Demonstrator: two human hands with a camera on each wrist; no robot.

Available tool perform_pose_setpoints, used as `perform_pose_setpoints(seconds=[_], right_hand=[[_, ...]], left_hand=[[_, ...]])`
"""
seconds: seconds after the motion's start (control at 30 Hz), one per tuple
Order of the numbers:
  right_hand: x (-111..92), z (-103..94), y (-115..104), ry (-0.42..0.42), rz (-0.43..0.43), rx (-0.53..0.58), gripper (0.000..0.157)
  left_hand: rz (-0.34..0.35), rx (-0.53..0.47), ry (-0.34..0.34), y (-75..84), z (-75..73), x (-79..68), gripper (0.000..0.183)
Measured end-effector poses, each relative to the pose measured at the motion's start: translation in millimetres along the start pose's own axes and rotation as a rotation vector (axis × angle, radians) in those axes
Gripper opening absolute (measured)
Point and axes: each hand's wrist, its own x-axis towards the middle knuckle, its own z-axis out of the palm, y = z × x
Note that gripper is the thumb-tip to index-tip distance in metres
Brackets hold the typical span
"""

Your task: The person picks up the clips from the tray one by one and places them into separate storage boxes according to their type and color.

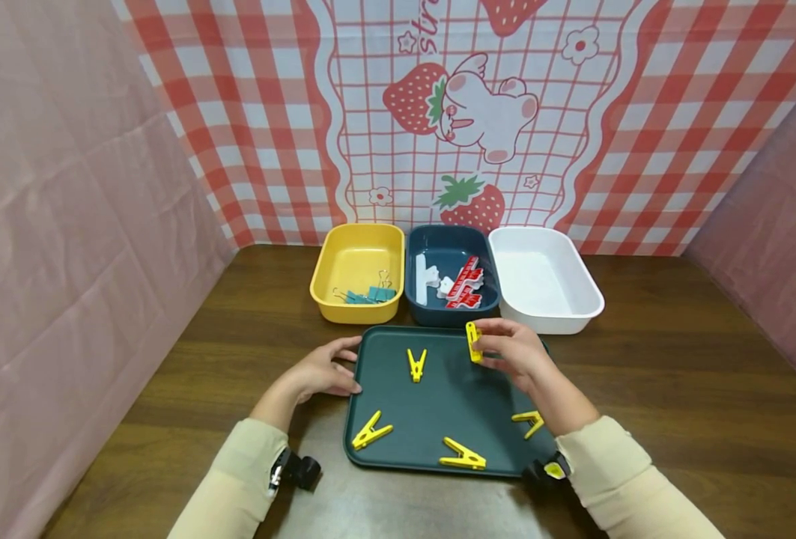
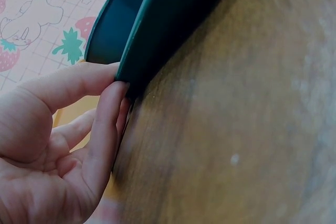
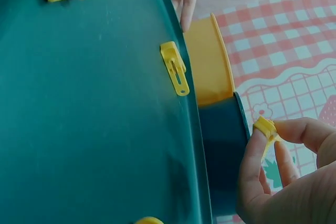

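Note:
A yellow clothespin (image 1: 474, 343) is pinched between the thumb and fingers of my right hand (image 1: 515, 352), held above the far right part of the dark green tray (image 1: 451, 397). The right wrist view has the same clothespin (image 3: 266, 127) at the fingertips. My left hand (image 1: 323, 368) is at the tray's left edge. Up close in the left wrist view, its thumb and a finger meet at the tray's rim (image 2: 137, 35). More yellow clothespins lie spread on the tray: one near the back (image 1: 416, 365), one at front left (image 1: 372, 430), one at front (image 1: 463, 454), one at right (image 1: 529, 422).
Behind the tray stand three bins side by side. The yellow bin (image 1: 360, 251) contains teal binder clips (image 1: 371, 295). White and red clips (image 1: 466, 283) lie in the navy bin (image 1: 448, 241). A white bin (image 1: 539, 262) is on the right, and a strawberry-print cloth hangs behind.

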Motion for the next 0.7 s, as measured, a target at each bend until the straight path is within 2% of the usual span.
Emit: perform_pose_setpoints(seconds=[0.37,0.7], right_hand=[[2,-15.2,-4,0.006,-0.025,0.019,0.048],[6,-27.8,-10,0.033,-0.085,0.044,0.052]], left_hand=[[-0.01,0.004,0.001,0.1,-0.1,-0.3,0.086],[-0.009,0.009,0.002,1.7,-0.3,-0.2,0.086]])
